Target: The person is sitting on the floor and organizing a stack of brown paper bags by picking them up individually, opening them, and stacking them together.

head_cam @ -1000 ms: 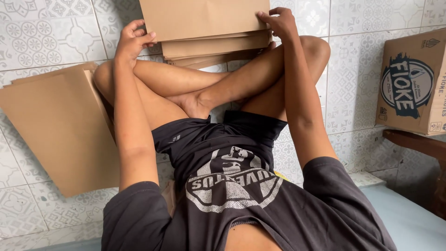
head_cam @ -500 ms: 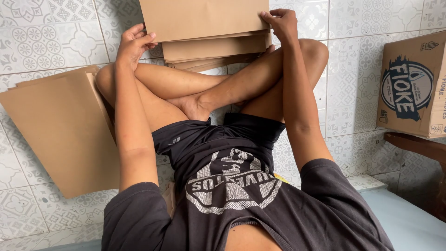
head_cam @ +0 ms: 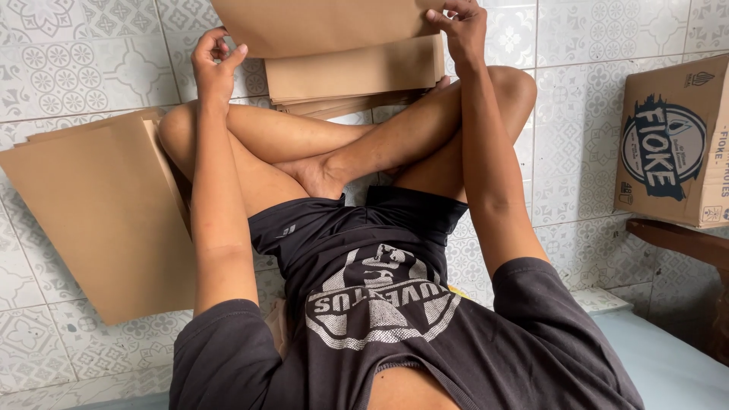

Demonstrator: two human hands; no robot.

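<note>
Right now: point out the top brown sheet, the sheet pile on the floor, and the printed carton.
top brown sheet [head_cam: 326, 23], head view, middle of its face.
sheet pile [head_cam: 99, 220], head view, flat face of the uppermost sheet.
printed carton [head_cam: 676, 144], head view, its printed side.

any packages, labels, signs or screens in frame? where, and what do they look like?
Cardboard box: right edge, on a dark wooden ledge; rectangular, brown, with a dark blue round printed emblem on its face.
Shirt print: centre bottom, on the person's dark shirt; round grey graphic.
No screens or signs. Brown sheets in front of the right hand and left hand, and the stack at left, are plain and unprinted.
</note>
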